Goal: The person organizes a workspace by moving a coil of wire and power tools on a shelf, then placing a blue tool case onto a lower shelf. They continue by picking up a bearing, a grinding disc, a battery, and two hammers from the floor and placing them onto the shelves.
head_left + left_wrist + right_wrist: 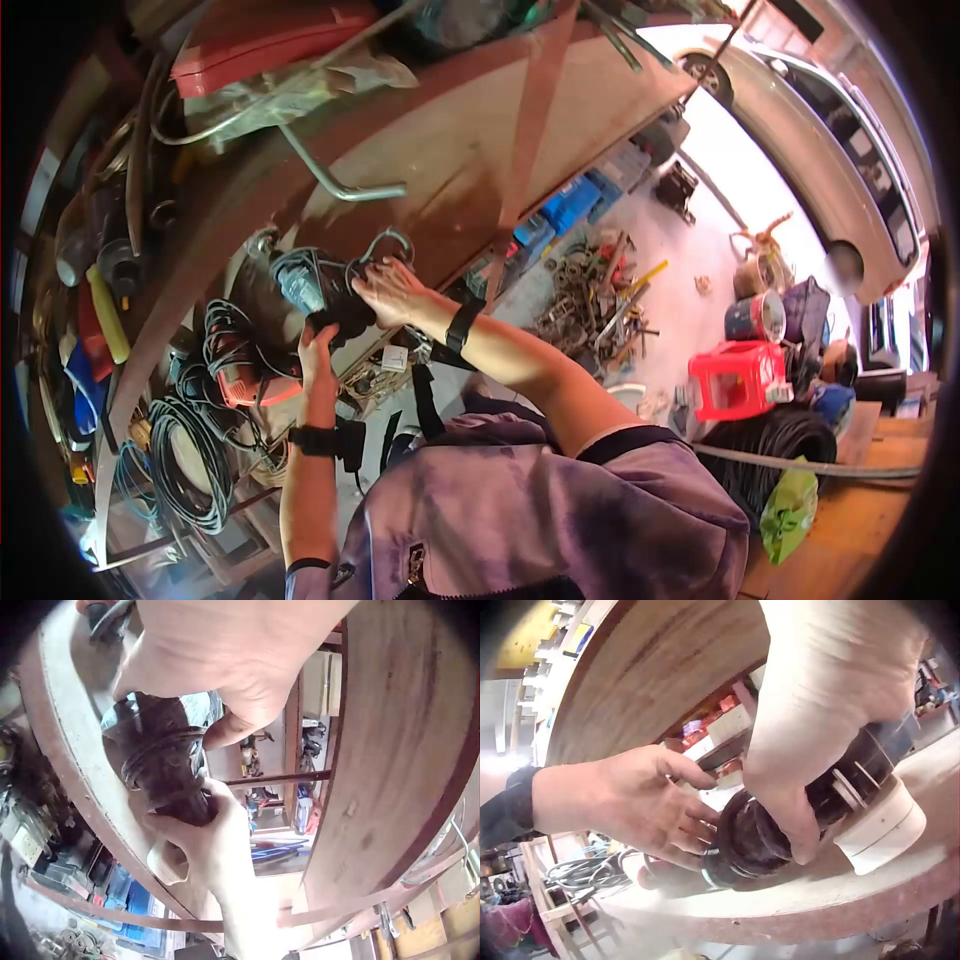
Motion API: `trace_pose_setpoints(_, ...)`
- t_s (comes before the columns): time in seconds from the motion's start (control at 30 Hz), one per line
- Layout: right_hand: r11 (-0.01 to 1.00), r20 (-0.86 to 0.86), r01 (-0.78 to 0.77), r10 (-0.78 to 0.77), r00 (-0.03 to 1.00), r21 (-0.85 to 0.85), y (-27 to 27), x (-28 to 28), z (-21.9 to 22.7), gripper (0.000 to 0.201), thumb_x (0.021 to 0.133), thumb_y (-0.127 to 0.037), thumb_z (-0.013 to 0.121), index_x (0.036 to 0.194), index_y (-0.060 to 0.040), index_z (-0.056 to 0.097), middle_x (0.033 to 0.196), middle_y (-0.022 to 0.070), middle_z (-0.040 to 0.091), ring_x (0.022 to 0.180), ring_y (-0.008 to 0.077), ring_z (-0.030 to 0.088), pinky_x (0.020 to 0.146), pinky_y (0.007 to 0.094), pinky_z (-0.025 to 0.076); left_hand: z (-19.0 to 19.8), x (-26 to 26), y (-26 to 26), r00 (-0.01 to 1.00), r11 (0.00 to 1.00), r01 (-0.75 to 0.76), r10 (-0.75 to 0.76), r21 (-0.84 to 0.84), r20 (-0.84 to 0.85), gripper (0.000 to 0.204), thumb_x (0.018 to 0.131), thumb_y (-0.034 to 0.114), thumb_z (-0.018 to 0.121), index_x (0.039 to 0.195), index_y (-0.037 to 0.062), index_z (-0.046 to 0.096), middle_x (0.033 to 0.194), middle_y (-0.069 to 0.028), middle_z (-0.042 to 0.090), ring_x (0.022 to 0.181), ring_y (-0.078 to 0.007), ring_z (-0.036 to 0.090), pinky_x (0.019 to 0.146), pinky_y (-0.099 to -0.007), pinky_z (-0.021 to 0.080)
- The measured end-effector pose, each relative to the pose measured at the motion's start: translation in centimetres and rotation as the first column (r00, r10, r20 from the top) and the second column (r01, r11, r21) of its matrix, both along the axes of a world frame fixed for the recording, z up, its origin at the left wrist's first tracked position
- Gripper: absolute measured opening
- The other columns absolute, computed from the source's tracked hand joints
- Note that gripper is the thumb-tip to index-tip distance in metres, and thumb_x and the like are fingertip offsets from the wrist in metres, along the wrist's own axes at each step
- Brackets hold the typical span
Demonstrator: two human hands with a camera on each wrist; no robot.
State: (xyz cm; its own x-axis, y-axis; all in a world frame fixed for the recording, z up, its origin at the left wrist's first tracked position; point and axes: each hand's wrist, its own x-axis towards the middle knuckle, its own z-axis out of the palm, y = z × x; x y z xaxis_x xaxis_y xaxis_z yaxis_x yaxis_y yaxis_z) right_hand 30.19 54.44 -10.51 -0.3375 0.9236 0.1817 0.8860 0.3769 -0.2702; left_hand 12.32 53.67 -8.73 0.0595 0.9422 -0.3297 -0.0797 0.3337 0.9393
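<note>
Tool point(300, 288), one, corded; at the bench point(840, 924), whether resting or just above cannot be told. Cord point(165, 739) looped round the body. Long axis, head view: slanting from pale end, upper left, to dark end, lower right. Right hand point(393, 295): the closer, fingers and thumb gripping the dark body. Left hand point(649, 799): fingers extended at the loops; any unwinding likely turns about this axis. Writing on body: none legible.

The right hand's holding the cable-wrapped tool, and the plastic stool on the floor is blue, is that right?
Not quite: the plastic stool is red, as the head view shows. The right hand does hold the cable-wrapped tool.
</note>
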Motion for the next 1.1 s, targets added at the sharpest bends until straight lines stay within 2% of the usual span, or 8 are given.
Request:
trace_pose_setpoints(0.17,0.997,-0.047,0.048,-0.051,0.998,-0.066,0.2,3.3,2.8,0.050,0.052,-0.015,0.066,0.099,-0.0076,0.052,0.091,0.0133,0.056,0.090,0.0270,0.054,0.080,0.0376,0.041,2.9,1.2,1.3,0.978,0.979,0.206,-0.206,-0.007,-0.032,0.043,0.071,0.005,0.055,0.113,-0.0019,0.048,0.099,-0.0057,0.057,0.087,-0.0155,0.052,0.079,-0.0250,0.039)
trace_pose_setpoints(0.33,0.997,-0.266,0.057,-0.043,0.963,0.046,0.3,2.8,0.5,0.023,0.073,-0.012,0.054,0.095,-0.0073,0.051,0.094,0.0079,0.054,0.092,0.0258,0.050,0.079,0.0333,0.040,3.6,-4.0,-2.7,0.946,0.937,0.301,-0.272,0.176,-0.175,0.039,0.076,0.011,0.059,0.112,-0.0011,0.049,0.106,-0.0074,0.055,0.096,-0.0124,0.050,0.084,-0.0274,0.039)
trace_pose_setpoints(0.37,0.999,0.238,0.042,-0.048,0.970,0.032,-1.1,0.8,6.8,0.039,0.067,-0.015,0.064,0.102,-0.0043,0.049,0.102,0.0102,0.053,0.096,0.0298,0.049,0.086,0.0356,0.037,5.3,-5.7,-3.9,0.919,0.917,0.360,-0.316,0.172,-0.236,0.039,0.078,0.009,0.058,0.114,-0.0014,0.048,0.112,-0.0073,0.053,0.102,-0.0143,0.049,0.088,-0.0295,0.037)
trace_pose_setpoints(0.57,0.977,-0.217,-0.147,0.112,0.970,-0.155,-0.8,-13.8,8.9,0.068,0.063,-0.023,0.070,0.120,-0.0014,0.037,0.117,0.0222,0.041,0.108,0.0353,0.041,0.092,0.0387,0.036,4.8,-18.6,-7.5,0.698,0.701,0.003,0.510,0.713,-0.504,0.038,0.068,0.002,0.059,0.106,0.0014,0.052,0.105,-0.0134,0.053,0.099,-0.0245,0.051,0.086,-0.0309,0.039)
trace_pose_setpoints(0.7,0.968,-0.207,-0.243,0.226,0.952,-0.061,0.1,-22.5,6.3,0.084,0.061,-0.028,0.071,0.125,0.0008,0.024,0.115,0.0260,0.042,0.106,0.0370,0.043,0.090,0.0425,0.037,1.6,-23.6,-6.5,0.443,0.725,-0.176,0.662,0.666,-0.604,0.052,0.066,0.012,0.063,0.112,-0.0023,0.043,0.111,-0.0201,0.046,0.102,-0.0332,0.046,0.088,-0.0372,0.037)
trace_pose_setpoints(0.8,0.936,0.057,-0.175,0.201,0.978,-0.307,0.0,-26.1,5.9,0.096,0.054,-0.026,0.073,0.128,-0.0020,0.018,0.096,0.0245,0.053,0.092,0.0357,0.052,0.083,0.0443,0.036,-1.7,-25.5,-5.1,0.519,0.839,-0.330,0.545,0.433,-0.659,0.063,0.065,0.019,0.064,0.116,-0.0059,0.037,0.113,-0.0256,0.042,0.103,-0.0373,0.044,0.087,-0.0385,0.038)
trace_pose_setpoints(0.93,0.972,0.328,-0.195,0.143,0.934,0.131,-0.8,-26.3,2.8,0.093,0.055,-0.016,0.067,0.131,-0.0039,0.016,0.077,0.0131,0.055,0.074,0.0259,0.051,0.079,0.0390,0.033,-0.2,-25.2,-4.0,0.528,0.824,-0.471,0.549,0.314,-0.648,0.063,0.065,0.016,0.061,0.120,-0.0007,0.035,0.111,-0.0211,0.039,0.100,-0.0374,0.046,0.082,-0.0390,0.042)
trace_pose_setpoints(1.1,0.978,0.259,-0.185,0.154,0.953,0.098,0.5,-25.5,1.4,0.092,0.054,-0.015,0.066,0.131,-0.0046,0.018,0.078,0.0123,0.056,0.076,0.0253,0.050,0.076,0.0379,0.031,-1.3,-24.9,-3.7,0.459,0.811,-0.460,0.565,0.361,-0.686,0.066,0.064,0.012,0.063,0.121,0.0017,0.033,0.112,-0.0202,0.037,0.096,-0.0364,0.048,0.078,-0.0392,0.044)
